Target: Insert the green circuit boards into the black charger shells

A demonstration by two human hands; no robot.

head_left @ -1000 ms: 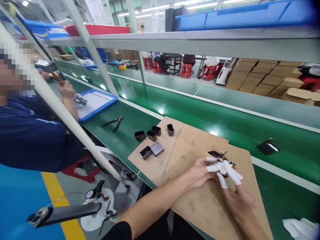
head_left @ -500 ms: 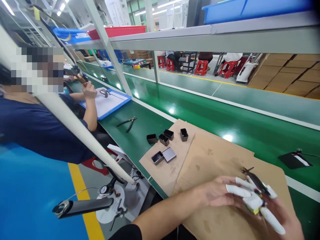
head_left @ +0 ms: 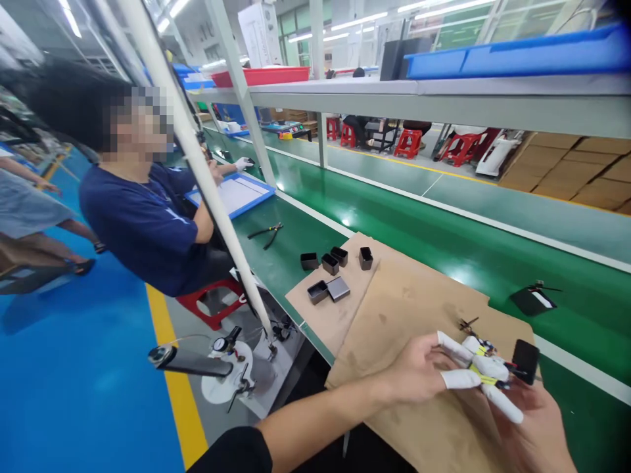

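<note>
Low on the right, my left hand [head_left: 428,368] and my right hand [head_left: 535,420] meet over the cardboard, with white covers on several fingertips. Between their fingers is a small electronic assembly [head_left: 477,371] with yellow parts and thin wires, and both hands are closed on it. Red and dark wires run from it to a black rectangular piece [head_left: 526,361] beside my right hand. Dark thin leads [head_left: 467,324] stick up past the far side of my left fingertips. Fingers cover much of the assembly.
Several small black open cases [head_left: 330,264] and a grey block [head_left: 338,289] sit on the cardboard sheet [head_left: 409,315] and near its edge. Pliers [head_left: 266,234] lie left. A black box-shaped piece [head_left: 532,299] rests on the green surface. A co-worker [head_left: 138,217] sits left, behind a slanted pole.
The view has swung left. The black rectangular piece has turned from edge-on to showing its broad face. My hands have drawn closer together around the assembly.
</note>
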